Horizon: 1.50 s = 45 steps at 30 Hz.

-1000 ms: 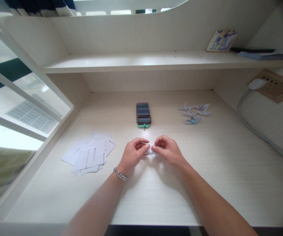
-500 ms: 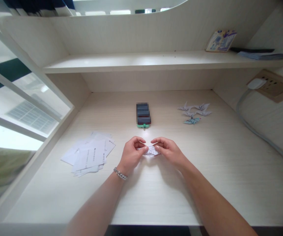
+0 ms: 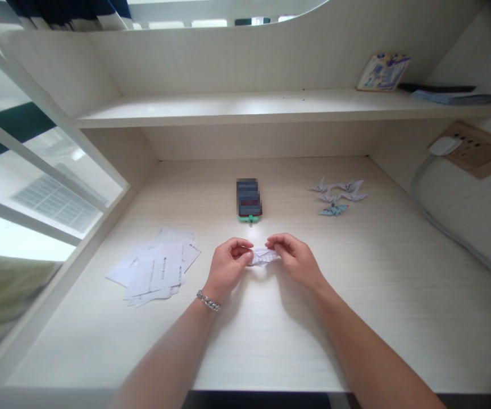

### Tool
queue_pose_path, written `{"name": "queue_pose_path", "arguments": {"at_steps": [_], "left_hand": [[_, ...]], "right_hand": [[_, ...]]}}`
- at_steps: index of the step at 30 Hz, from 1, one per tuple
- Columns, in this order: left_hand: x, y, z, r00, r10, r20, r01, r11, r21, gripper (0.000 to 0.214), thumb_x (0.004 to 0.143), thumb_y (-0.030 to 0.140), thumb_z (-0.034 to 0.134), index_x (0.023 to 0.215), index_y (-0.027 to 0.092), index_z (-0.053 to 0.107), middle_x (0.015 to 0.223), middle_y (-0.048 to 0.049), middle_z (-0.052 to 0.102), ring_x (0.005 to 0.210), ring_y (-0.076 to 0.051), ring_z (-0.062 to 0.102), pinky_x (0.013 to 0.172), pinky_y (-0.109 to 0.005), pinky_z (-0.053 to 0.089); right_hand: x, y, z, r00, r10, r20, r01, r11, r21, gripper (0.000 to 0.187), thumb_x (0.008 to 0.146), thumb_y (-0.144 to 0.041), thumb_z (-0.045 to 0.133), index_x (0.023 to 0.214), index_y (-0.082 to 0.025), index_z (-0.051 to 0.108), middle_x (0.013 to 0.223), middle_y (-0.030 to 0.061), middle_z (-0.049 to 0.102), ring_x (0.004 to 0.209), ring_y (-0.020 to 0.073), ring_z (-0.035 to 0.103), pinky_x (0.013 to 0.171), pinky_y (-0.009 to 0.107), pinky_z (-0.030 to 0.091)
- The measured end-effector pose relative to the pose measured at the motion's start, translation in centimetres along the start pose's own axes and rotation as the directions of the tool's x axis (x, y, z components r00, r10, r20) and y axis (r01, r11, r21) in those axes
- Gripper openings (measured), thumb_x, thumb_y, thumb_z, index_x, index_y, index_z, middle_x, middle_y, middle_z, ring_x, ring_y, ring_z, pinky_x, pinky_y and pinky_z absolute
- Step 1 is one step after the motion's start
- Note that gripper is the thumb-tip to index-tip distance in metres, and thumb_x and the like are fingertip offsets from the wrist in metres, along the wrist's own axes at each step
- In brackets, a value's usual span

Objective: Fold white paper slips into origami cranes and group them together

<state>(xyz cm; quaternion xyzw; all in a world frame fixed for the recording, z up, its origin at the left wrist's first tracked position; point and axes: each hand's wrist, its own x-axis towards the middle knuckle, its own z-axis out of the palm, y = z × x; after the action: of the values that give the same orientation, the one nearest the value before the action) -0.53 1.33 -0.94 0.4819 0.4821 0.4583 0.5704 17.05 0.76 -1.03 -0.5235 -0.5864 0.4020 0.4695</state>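
A small folded piece of white paper point(image 3: 264, 256) with printing on it is held between my two hands, just above the desk. My left hand point(image 3: 229, 262) pinches its left end between thumb and fingers; a silver chain bracelet point(image 3: 208, 300) circles that wrist. At the paper's right end, the thumb and fingertips of my right hand point(image 3: 294, 257) close on its upper edge. Beyond the hands lies a phone point(image 3: 249, 197) in a green case, its screen blurred out. Several folded paper cranes point(image 3: 340, 193), white ones and a bluish one, rest at the back right.
A loose stack of printed white sheets point(image 3: 158, 267) lies on the desk point(image 3: 271, 341) to the left. Above the back runs a shelf point(image 3: 220, 106) holding a small colourful box point(image 3: 383, 72). On the right wall, a cable point(image 3: 437, 224) hangs from a socket point(image 3: 475, 149).
My right hand has shifted slightly up, its fingertips now at the paper's upper right edge, so more of the paper shows. My left hand stays nearly in place.
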Motion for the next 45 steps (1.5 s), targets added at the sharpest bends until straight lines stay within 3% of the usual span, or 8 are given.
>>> {"name": "queue_pose_path", "arguments": {"at_steps": [2, 4, 10, 13, 20, 26, 33, 45], "left_hand": [[0.1, -0.2, -0.1, 0.998, 0.023, -0.051, -0.022, 0.999, 0.024, 0.022, 0.067, 0.021, 0.068, 0.087, 0.013, 0.062, 0.076, -0.0056, 0.067, 0.071, -0.016, 0.064, 0.064, -0.026, 0.053], [0.1, -0.3, 0.0, 0.993, 0.058, -0.104, -0.053, 0.997, 0.051, 0.024, 0.070, 0.024, 0.067, 0.091, 0.013, 0.061, 0.078, -0.0062, 0.068, 0.074, -0.017, 0.066, 0.068, -0.029, 0.054], [-0.3, 0.1, 0.5, 0.971, 0.153, -0.181, -0.132, 0.983, 0.125, 0.026, 0.071, 0.028, 0.067, 0.091, 0.014, 0.062, 0.087, -0.0080, 0.070, 0.081, -0.018, 0.067, 0.078, -0.031, 0.054], [-0.7, 0.5, 0.8, 0.978, 0.170, -0.117, -0.150, 0.975, 0.165, 0.026, 0.073, 0.030, 0.066, 0.093, 0.014, 0.064, 0.093, -0.0087, 0.069, 0.085, -0.018, 0.066, 0.080, -0.030, 0.053], [-1.4, 1.0, 1.1, 0.974, 0.222, 0.036, -0.222, 0.928, 0.300, 0.022, 0.083, 0.028, 0.053, 0.098, 0.019, 0.067, 0.100, -0.0065, 0.067, 0.092, -0.017, 0.062, 0.083, -0.028, 0.048], [-0.9, 1.1, 0.1, 0.947, 0.313, -0.074, -0.234, 0.829, 0.508, 0.020, 0.072, 0.028, 0.066, 0.091, 0.022, 0.069, 0.086, -0.0048, 0.066, 0.078, -0.017, 0.058, 0.072, -0.028, 0.047], [-0.6, 0.8, 0.1, 0.991, 0.107, 0.080, -0.126, 0.949, 0.289, 0.017, 0.074, 0.029, 0.064, 0.082, 0.016, 0.070, 0.084, -0.0080, 0.070, 0.078, -0.019, 0.064, 0.074, -0.029, 0.050], [-0.4, 1.1, 0.0, 0.987, 0.097, 0.131, -0.129, 0.955, 0.266, 0.017, 0.072, 0.028, 0.064, 0.082, 0.015, 0.068, 0.084, -0.0079, 0.069, 0.079, -0.019, 0.064, 0.069, -0.026, 0.051]], "right_hand": [[-0.3, -0.6, 0.1, 0.977, -0.098, -0.189, 0.076, 0.990, -0.121, 0.017, 0.082, -0.027, 0.053, 0.092, -0.020, 0.065, 0.091, 0.0069, 0.065, 0.084, 0.0199, 0.060, 0.076, 0.033, 0.048], [-0.7, -1.1, 0.5, 0.953, -0.168, -0.253, 0.122, 0.975, -0.188, 0.017, 0.083, -0.027, 0.054, 0.092, -0.021, 0.066, 0.089, 0.0074, 0.064, 0.079, 0.0195, 0.059, 0.073, 0.032, 0.048], [-1.1, -0.9, 2.3, 0.996, -0.090, 0.011, 0.090, 0.991, -0.094, 0.023, 0.083, -0.028, 0.053, 0.099, -0.023, 0.069, 0.097, 0.0074, 0.067, 0.087, 0.0204, 0.060, 0.075, 0.031, 0.048], [-0.7, -0.1, 2.5, 0.998, 0.021, 0.062, -0.024, 0.998, 0.062, 0.029, 0.083, -0.034, 0.054, 0.105, -0.021, 0.067, 0.107, 0.0086, 0.065, 0.097, 0.0219, 0.059, 0.081, 0.033, 0.047], [-0.3, 0.1, 1.9, 0.976, 0.148, 0.158, -0.193, 0.928, 0.320, 0.037, 0.079, -0.045, 0.058, 0.098, -0.015, 0.070, 0.091, 0.0095, 0.069, 0.085, 0.0222, 0.062, 0.078, 0.034, 0.047], [-0.2, -0.2, 1.5, 0.952, 0.210, 0.224, -0.260, 0.938, 0.229, 0.029, 0.076, -0.039, 0.061, 0.087, -0.014, 0.071, 0.083, 0.0078, 0.068, 0.077, 0.0202, 0.062, 0.068, 0.031, 0.050], [-0.2, -0.4, 1.1, 0.942, 0.211, 0.260, -0.248, 0.961, 0.119, 0.023, 0.075, -0.035, 0.061, 0.082, -0.015, 0.070, 0.077, 0.0055, 0.068, 0.066, 0.0166, 0.061, 0.061, 0.028, 0.049], [-0.3, -0.7, 0.9, 0.970, 0.141, 0.199, -0.154, 0.987, 0.049, 0.020, 0.074, -0.032, 0.061, 0.079, -0.015, 0.070, 0.077, 0.0071, 0.070, 0.072, 0.0200, 0.063, 0.065, 0.029, 0.048]]}}
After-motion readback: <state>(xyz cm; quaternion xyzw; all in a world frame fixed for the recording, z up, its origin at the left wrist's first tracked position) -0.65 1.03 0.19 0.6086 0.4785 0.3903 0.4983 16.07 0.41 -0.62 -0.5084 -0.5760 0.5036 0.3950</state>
